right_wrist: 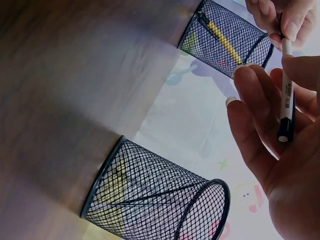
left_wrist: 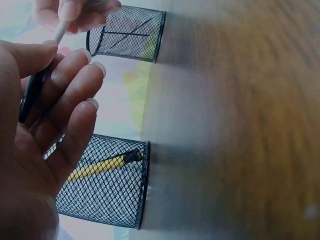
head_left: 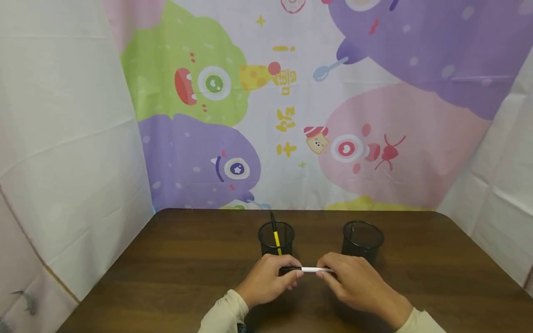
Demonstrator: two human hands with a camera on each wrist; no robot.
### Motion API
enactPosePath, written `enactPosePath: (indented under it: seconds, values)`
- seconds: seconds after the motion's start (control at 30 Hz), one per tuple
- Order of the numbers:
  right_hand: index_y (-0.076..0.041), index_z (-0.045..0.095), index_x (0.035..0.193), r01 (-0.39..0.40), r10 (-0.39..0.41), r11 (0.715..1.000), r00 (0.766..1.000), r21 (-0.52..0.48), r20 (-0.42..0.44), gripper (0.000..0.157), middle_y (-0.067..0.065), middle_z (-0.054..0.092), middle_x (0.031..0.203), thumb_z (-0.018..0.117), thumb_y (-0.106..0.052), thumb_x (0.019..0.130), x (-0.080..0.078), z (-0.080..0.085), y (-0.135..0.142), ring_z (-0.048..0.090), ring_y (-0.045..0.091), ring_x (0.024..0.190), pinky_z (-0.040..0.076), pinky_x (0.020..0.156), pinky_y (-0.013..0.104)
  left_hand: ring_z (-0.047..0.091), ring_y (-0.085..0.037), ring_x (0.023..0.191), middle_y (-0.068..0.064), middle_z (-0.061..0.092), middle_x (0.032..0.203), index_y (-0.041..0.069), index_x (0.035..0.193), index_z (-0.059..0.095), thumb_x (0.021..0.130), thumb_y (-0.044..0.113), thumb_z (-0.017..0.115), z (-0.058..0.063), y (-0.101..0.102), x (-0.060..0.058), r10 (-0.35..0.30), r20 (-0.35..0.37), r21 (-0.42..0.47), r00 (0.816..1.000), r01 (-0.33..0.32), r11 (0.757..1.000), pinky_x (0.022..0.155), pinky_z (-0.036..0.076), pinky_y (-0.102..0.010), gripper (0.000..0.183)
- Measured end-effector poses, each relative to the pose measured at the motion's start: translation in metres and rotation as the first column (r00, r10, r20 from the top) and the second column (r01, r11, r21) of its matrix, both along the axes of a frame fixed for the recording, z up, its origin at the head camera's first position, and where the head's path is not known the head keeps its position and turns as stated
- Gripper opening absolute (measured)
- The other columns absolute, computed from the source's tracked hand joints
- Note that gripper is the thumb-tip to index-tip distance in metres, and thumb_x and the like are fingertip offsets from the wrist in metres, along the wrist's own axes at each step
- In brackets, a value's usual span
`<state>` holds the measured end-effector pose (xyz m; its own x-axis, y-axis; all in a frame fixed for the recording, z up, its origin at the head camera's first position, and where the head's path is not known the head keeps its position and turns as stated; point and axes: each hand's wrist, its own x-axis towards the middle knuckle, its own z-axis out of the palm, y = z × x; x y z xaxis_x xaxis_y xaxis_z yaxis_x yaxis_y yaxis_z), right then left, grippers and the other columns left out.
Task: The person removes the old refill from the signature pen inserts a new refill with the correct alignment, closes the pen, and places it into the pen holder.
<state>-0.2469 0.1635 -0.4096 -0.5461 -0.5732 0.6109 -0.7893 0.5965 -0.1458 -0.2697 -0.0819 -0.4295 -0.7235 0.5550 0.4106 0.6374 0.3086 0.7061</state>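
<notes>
Between both hands lies a marker pen (head_left: 310, 269), level above the table, with a white barrel and a black cap. My left hand (head_left: 268, 280) pinches the black cap end between thumb and fingers. On the white barrel, the thumb and fingers of my right hand (head_left: 354, 282) pinch the other end; its black-tipped tail shows in the right wrist view. Behind the left hand stands a black mesh pen holder (head_left: 276, 226) with a yellow and black pen (head_left: 276, 236) leaning in it. A second mesh pen holder (head_left: 363, 238) stands behind the right hand.
Both holders stand toward the far side of the dark wooden table (head_left: 187, 259). A cloth backdrop (head_left: 287, 185) with cartoon monsters hangs behind the table's far edge. White cloth (head_left: 83, 138) hangs at the left side and also at the right.
</notes>
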Motion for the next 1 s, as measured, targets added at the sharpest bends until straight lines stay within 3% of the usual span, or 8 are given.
enactPosePath:
  seconds: [0.33, 0.67, 1.0]
  values:
    - [-0.023, 0.063, 0.094, -0.016, 0.016, 1.0, 0.998, 0.0, -0.055, 0.02, -0.02, 0.057, 0.086, 0.078, -0.015, 0.086, 0.0009, 0.0005, -0.0008, 0.047, -0.007, 0.065, 0.043, 0.055, 0.017, 0.064, 0.002, 0.061, 0.012, 0.067, 0.073, 0.013, 0.1, 0.072, 0.098, 0.024, 0.067, -0.0008, 0.0002, 0.0008, -0.009, 0.011, 0.001, 1.0, 0.009, 1.0, 0.057, 0.055, -0.02, 0.012]
    - [-0.023, 0.061, 0.094, -0.016, 0.016, 1.0, 1.0, -0.001, -0.002, 0.02, -0.02, 0.055, 0.084, 0.078, -0.014, 0.087, 0.0018, -0.0032, -0.0022, 0.045, -0.007, 0.064, 0.042, 0.054, 0.016, 0.064, 0.001, 0.061, 0.012, 0.067, 0.073, 0.012, 0.1, 0.073, 0.098, 0.025, 0.068, -0.0031, -0.0008, 0.0028, -0.008, 0.036, 0.009, 0.999, 0.008, 1.0, 0.057, 0.055, -0.021, 0.014]
    - [-0.023, 0.06, 0.093, -0.006, 0.006, 1.0, 1.0, 0.001, -0.02, 0.023, -0.02, 0.056, 0.083, 0.08, -0.015, 0.084, 0.0011, -0.0013, -0.0022, 0.047, -0.007, 0.064, 0.043, 0.054, 0.018, 0.064, 0.001, 0.061, 0.011, 0.067, 0.072, 0.009, 0.099, 0.072, 0.098, 0.021, 0.068, -0.0002, 0.0011, 0.003, -0.017, 0.036, 0.017, 0.999, 0.017, 1.0, 0.057, 0.055, -0.022, 0.013]
